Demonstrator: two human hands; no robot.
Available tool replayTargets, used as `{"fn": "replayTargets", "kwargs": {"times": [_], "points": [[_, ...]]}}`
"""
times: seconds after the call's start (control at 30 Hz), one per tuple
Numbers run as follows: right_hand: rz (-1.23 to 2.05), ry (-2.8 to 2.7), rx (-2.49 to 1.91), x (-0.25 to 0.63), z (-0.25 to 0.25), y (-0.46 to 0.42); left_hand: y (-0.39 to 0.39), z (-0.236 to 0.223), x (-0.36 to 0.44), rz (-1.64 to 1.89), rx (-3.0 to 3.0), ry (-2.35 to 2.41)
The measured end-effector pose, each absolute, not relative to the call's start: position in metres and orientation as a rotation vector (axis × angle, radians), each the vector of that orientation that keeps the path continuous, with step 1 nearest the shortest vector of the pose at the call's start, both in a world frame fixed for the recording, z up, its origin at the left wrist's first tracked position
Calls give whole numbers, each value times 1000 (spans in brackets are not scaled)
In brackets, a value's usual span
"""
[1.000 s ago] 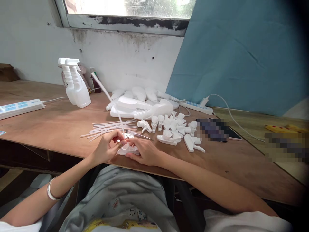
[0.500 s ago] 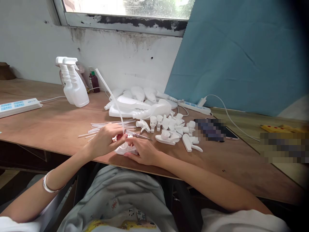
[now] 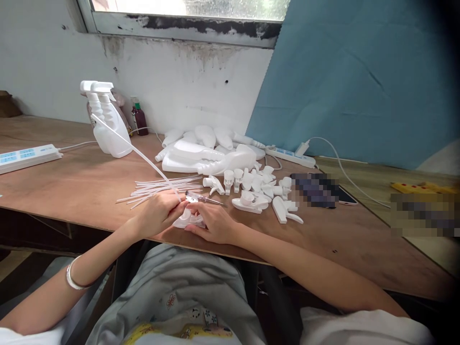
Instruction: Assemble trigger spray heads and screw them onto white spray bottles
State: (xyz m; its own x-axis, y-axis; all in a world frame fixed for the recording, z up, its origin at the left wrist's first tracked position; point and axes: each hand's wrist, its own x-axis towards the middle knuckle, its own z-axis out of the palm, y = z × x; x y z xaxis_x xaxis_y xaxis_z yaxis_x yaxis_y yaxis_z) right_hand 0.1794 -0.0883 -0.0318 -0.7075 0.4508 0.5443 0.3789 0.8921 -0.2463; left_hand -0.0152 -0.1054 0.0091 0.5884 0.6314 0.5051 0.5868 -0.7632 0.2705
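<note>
Near the table's front edge, my left hand pinches the lower end of a long white plastic dip tube, which leans up to the left. My right hand is closed on a white spray trigger head beside it, partly covered by the fingers. Whether the tube's end sits in the head is hidden. Just behind my hands lies a screwdriver with a clear handle. A bundle of loose white tubes lies behind my left hand. Several loose trigger heads are to the right.
White bottles are piled at the back middle. Two assembled spray bottles stand at back left near a dark bottle. Power strips lie left and back right, with cords. Phones lie right of the trigger heads.
The tube has swung from nearly upright to a strong lean toward the left. My left hand has shifted and turned slightly; my right hand stays on the trigger head.
</note>
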Motion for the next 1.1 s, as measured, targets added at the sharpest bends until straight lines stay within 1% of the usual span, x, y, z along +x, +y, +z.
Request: {"fn": "replayTargets", "kwargs": {"times": [0.43,0.63,0.83,0.97,1.1], "points": [[147,-2439,-594,179,-32,-89,-105,12,-17,782,2884,1060],[134,-2425,-588,179,-33,-88,-106,18,-17,641,2964,1070],[144,-2427,-603,178,-33,-88,-105,18,-16,572,3047,1068],[154,-2432,-599,179,-32,-88,-105,14,-15,611,3072,1073],[154,-2419,-601,179,-33,-88,-104,2,-15,815,2878,1102]]}}
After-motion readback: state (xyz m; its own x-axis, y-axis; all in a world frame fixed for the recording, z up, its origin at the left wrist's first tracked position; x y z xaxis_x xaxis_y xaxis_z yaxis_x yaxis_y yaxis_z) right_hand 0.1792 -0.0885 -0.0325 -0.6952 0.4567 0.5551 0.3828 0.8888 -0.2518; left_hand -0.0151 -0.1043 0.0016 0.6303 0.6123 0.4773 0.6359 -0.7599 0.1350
